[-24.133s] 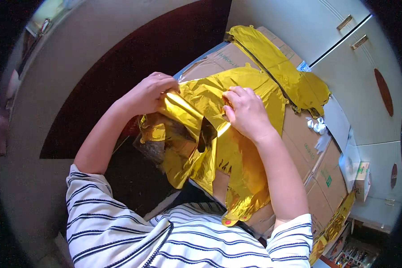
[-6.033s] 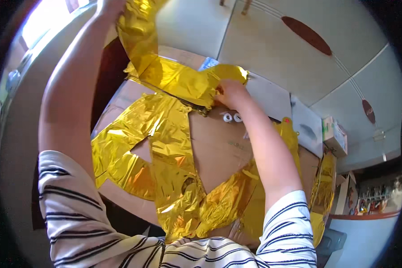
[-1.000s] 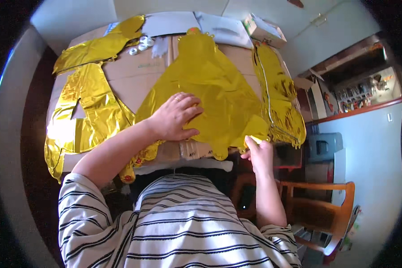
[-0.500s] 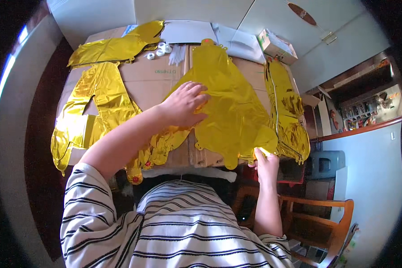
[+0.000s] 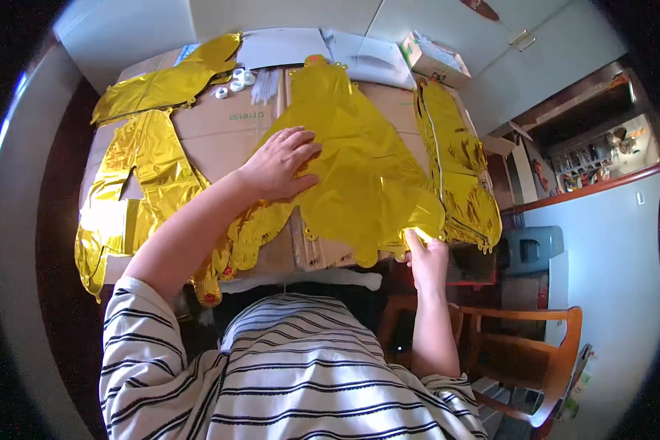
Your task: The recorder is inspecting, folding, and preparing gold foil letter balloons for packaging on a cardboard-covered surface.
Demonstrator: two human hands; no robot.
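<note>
A large flat gold foil balloon (image 5: 352, 161) lies spread over the middle of the cardboard-covered table. My left hand (image 5: 282, 163) rests on its left part, palm down with the fingers apart. At the balloon's lower right corner, my right hand (image 5: 425, 253) pinches the edge between thumb and fingers. To the left lies a second, creased gold foil balloon (image 5: 158, 150), partly hidden under my left forearm. Another gold foil piece (image 5: 172, 84) lies behind it. On the right, folded gold foil (image 5: 458, 161) has a pale line running down it.
White tape rolls (image 5: 237, 86) and a bundle of clear straws (image 5: 265, 86) lie on the cardboard (image 5: 224, 136) at the back. A small box (image 5: 436, 59) stands at the back right. A wooden chair (image 5: 521, 315) and a grey-blue plastic stool (image 5: 535, 253) stand at the right.
The whole view has shifted, so the table appears slightly further left and higher on the right. Both hands keep about the same places on the foil balloon.
</note>
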